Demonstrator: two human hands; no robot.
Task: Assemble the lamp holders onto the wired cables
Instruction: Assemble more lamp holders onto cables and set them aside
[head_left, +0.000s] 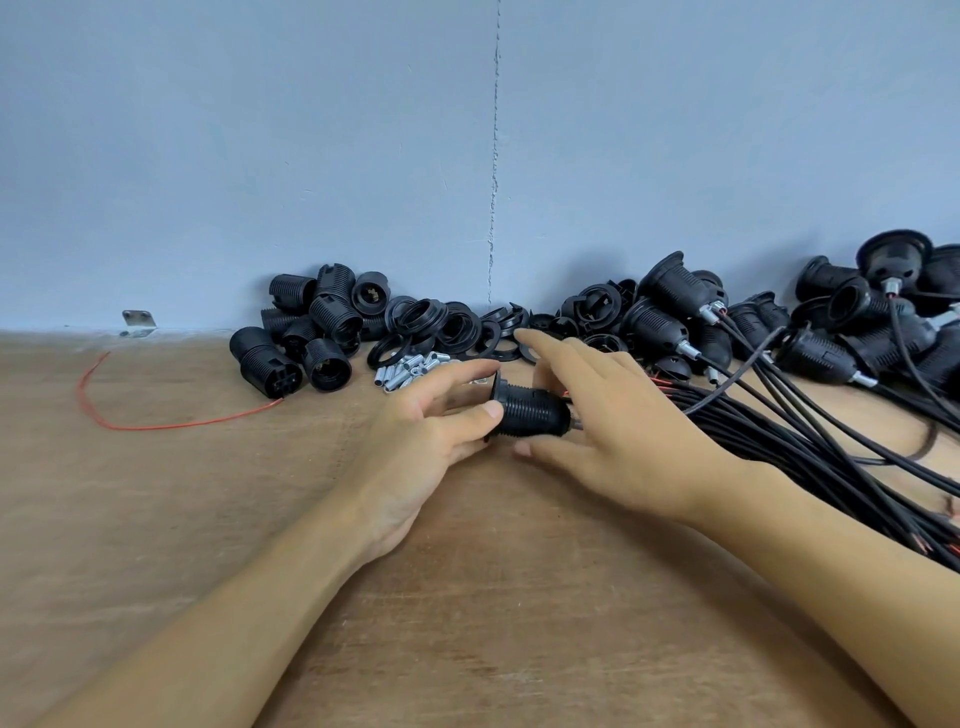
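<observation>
A black threaded lamp holder (530, 410) lies sideways just above the wooden table, a ring at its left end and a metal tube at its right end. My left hand (421, 431) pinches its left end between thumb and fingers. My right hand (623, 431) hovers around the right end with fingers straight, index stretched toward the loose rings and thumb low near the table. A bundle of black cables (810, 452) runs off to the right from behind that hand.
Loose holder bodies (311, 322), black rings (447, 322) and small metal tubes (410, 369) are piled against the blue wall. Wired holders (670, 306) are heaped at the right. A red wire (156, 426) lies at the left on the table (467, 597).
</observation>
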